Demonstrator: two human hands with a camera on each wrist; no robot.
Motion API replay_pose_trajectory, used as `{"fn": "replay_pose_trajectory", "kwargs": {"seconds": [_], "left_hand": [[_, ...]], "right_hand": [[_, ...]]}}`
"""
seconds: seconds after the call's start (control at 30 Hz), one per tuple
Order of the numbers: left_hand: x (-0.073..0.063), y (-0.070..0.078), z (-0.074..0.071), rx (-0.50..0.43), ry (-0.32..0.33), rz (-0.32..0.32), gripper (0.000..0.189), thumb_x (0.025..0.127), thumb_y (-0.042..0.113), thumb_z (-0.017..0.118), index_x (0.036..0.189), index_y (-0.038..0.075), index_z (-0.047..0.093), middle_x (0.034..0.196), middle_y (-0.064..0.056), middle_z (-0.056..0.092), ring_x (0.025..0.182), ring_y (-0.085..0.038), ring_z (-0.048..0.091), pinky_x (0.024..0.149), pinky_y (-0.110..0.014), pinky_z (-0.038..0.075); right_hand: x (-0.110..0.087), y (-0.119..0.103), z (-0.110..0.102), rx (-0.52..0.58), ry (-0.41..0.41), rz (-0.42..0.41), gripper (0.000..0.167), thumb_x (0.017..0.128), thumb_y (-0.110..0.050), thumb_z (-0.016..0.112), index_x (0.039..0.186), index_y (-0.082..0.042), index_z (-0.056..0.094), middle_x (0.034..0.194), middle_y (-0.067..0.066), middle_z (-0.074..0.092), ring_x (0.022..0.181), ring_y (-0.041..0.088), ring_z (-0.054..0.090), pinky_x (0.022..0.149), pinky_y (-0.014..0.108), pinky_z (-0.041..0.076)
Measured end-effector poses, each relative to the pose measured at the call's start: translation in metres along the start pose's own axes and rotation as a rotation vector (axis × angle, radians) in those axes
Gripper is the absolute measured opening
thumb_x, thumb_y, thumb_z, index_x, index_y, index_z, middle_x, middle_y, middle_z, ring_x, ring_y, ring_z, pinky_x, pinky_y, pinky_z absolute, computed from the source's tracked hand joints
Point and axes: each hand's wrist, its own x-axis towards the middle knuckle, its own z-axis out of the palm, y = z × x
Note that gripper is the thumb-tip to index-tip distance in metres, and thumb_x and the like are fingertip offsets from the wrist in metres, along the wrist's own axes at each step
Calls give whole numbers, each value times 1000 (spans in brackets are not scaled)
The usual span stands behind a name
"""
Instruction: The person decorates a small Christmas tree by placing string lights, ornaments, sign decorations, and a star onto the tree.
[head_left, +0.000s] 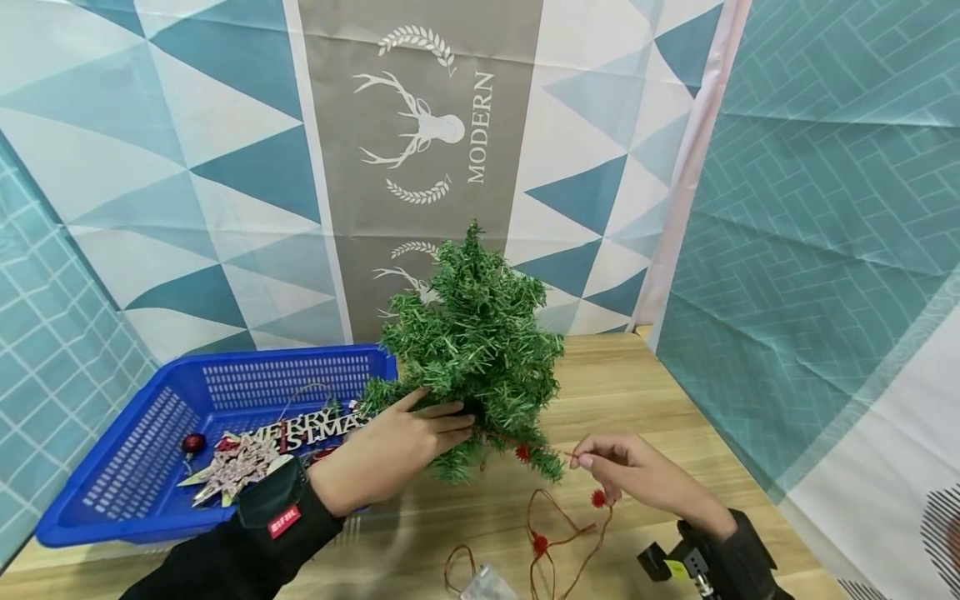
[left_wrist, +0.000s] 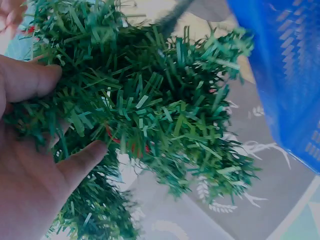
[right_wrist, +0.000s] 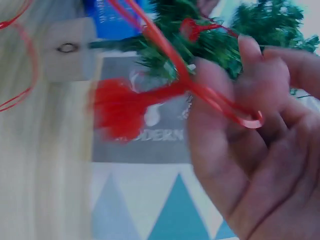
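Note:
A small artificial Christmas tree stands on the table with red string among its lower branches. My left hand touches the tree's lower left branches, its fingers extended into the greenery. Greenery lies between thumb and finger of that hand in the left wrist view. To the right of the tree, my right hand pinches a red string with pom-poms between thumb and fingertips. One red pom-pom dangles beside the fingers in the right wrist view; another hangs at the lower branches. The loose string trails onto the table.
A blue plastic basket at the left holds a "Merry Christmas" sign, a glittery star and a dark red ball. A clear plastic bag lies at the front edge. Patterned cloth hangs behind the table.

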Motion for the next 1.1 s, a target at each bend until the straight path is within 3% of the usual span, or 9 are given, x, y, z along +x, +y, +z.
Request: {"fn": "replay_pose_trajectory", "kwargs": {"seconds": [0.27,0.37,0.47,0.6,0.67,0.77,0.93,1.03,1.1], "left_hand": [[-13,-6,6,-115,71,7,56,72,-10,59,122,13,65,123,2,63,121,-18,53,106,-53,30],[-14,-8,9,-216,90,-25,51,74,-8,57,120,13,66,121,2,64,121,-18,53,106,-53,29],[-12,-6,10,-268,168,-59,44,75,-7,56,113,10,68,115,-1,67,114,-19,58,106,-51,30],[1,13,7,-221,299,-88,23,82,3,62,103,5,68,100,-5,69,98,-18,65,100,-40,42],[13,29,4,-207,352,-114,28,83,10,65,110,1,65,92,-5,69,88,-17,66,92,-35,48],[29,51,4,-211,430,-213,49,85,20,68,127,-2,56,77,-1,65,68,-13,61,74,-30,52],[54,67,15,-112,546,-387,56,88,30,64,135,3,51,70,3,63,42,-5,34,48,-26,41],[66,68,21,-12,553,-411,50,93,31,58,136,8,51,55,9,53,37,-3,22,40,-21,29],[71,68,24,37,558,-403,44,95,22,53,137,10,51,45,10,33,36,-3,18,38,-20,20]], "right_hand": [[22,-15,0,-77,251,170,23,98,-24,56,104,-4,66,66,5,51,51,17,51,48,32,48],[31,-11,3,-98,292,176,22,96,-24,59,101,-4,66,68,5,52,49,21,50,47,32,47],[38,-7,6,-107,298,145,19,95,-20,60,100,-1,66,66,5,52,49,24,51,46,33,48],[40,-4,10,-127,292,99,17,96,-16,59,98,-1,65,65,3,53,47,26,50,44,35,47],[38,-4,10,-143,296,80,16,96,-17,59,98,-2,66,65,3,53,47,29,49,44,35,46],[36,-5,10,-174,302,65,15,96,-19,59,97,-5,66,64,4,54,47,30,50,44,35,47],[33,-6,12,-223,306,83,15,96,-22,60,97,-9,67,62,3,53,47,27,51,44,30,46],[32,-8,12,-250,313,88,13,95,-23,60,96,-12,67,62,0,54,46,21,50,44,28,45],[32,-10,12,-266,313,82,12,95,-23,61,95,-14,68,62,-1,54,46,18,50,44,28,45]]}}
